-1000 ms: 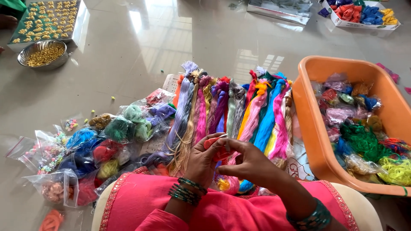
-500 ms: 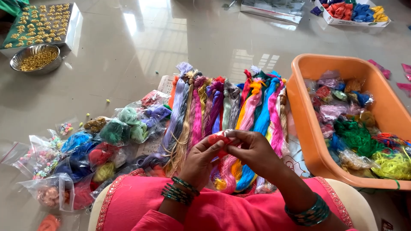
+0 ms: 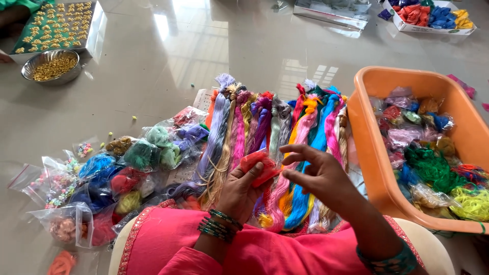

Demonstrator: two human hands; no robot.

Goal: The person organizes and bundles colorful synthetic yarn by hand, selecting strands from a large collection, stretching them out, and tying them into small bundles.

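Left hand (image 3: 243,186) holds a small red thread bundle (image 3: 259,167); fingers pinched on its near-left end, thumb on top. Bundle's long axis runs from near-left to far-right, tilted up off the lap. Right hand (image 3: 318,175) sits just right of it, fingers (image 3: 300,150) loosely spread and curled toward the bundle's far-right end; the index tip looks close to or touching the red, cannot tell which. Not gripping anything that I can see. Left hand is the one carrying; right is the nearer free hand. Both are over the near end of the row of thread skeins (image 3: 275,137).

Skeins: long hanks laid side by side on the floor (image 3: 168,56), long axes running near-to-far; lilac and gold at left, through pink, purple, grey, orange and blue, to pink at right.

Packages:
- Left of the skeins: clear plastic bags (image 3: 137,163) of thread in green, blue, red, yellow; smaller clear bags of mixed beads (image 3: 58,186) further left.
- Right: orange plastic tub (image 3: 372,147), rectangular, full of bagged thread in green, yellow, pink.
- Far left: steel bowl (image 3: 51,66) of gold-coloured pieces, and a flat box (image 3: 58,23) with gold pieces on a green base.
- Far right: white box (image 3: 433,18) of red, blue, yellow items.
- Far centre: flat clear package (image 3: 331,10), contents unclear.
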